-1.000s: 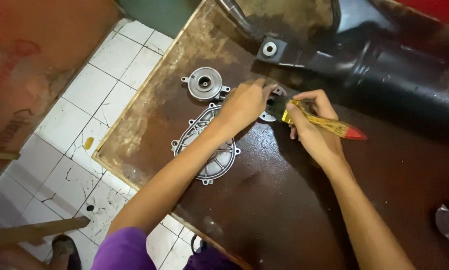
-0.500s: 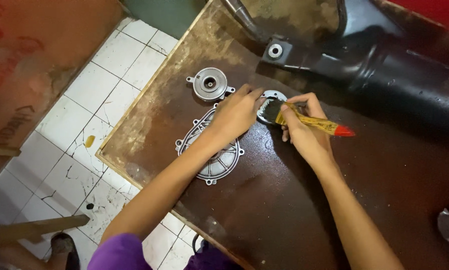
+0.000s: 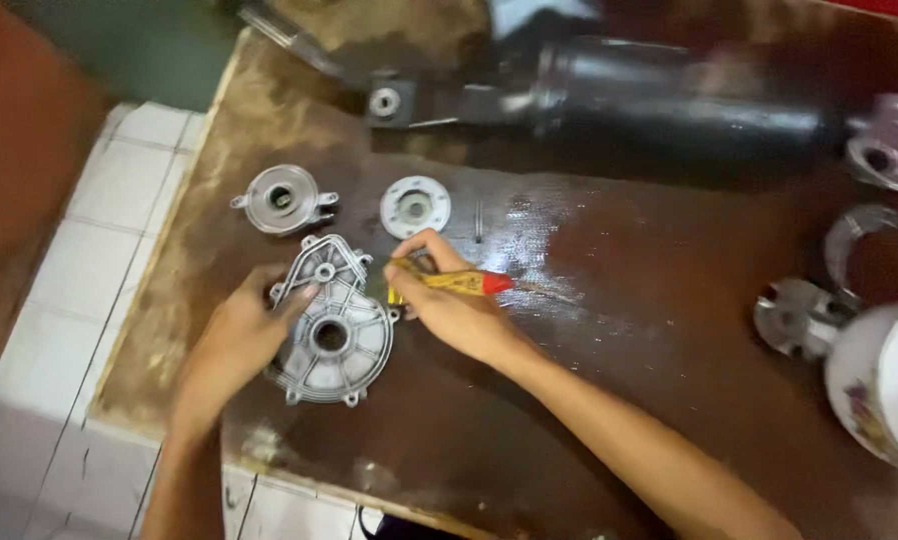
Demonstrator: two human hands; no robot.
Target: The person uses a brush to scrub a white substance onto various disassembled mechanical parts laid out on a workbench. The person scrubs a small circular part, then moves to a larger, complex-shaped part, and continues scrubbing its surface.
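where the white floor tiles (image 3: 59, 300) give way to the stained brown worktop (image 3: 589, 400), the left hand (image 3: 234, 345) lies against the left edge of the ribbed engine cover (image 3: 334, 325), its fingers loosely curled on the cover's rim and steadying it rather than closing right round it. this grey cover lies flat on the worktop, ribs and centre hole facing up. just above the cover and a little left sits a small round metal housing (image 3: 282, 200) with two ears; above the cover and to the right lies a flat round flange (image 3: 415, 207), with a thin pin (image 3: 478, 220) just beyond it. touching the cover's right edge, the right hand (image 3: 449, 305) is closed around a paintbrush (image 3: 449, 282) with a yellow handle and red tip, the bristle end pointing at the cover and hidden by the fingers. far above the cover, a long black exhaust pipe (image 3: 669, 110) runs across the back of the worktop. well to the right of the cover are a notched metal hub (image 3: 794, 315), a curved metal ring piece (image 3: 854, 235) and a white patterned vessel (image 3: 884, 385) at the frame's edge.
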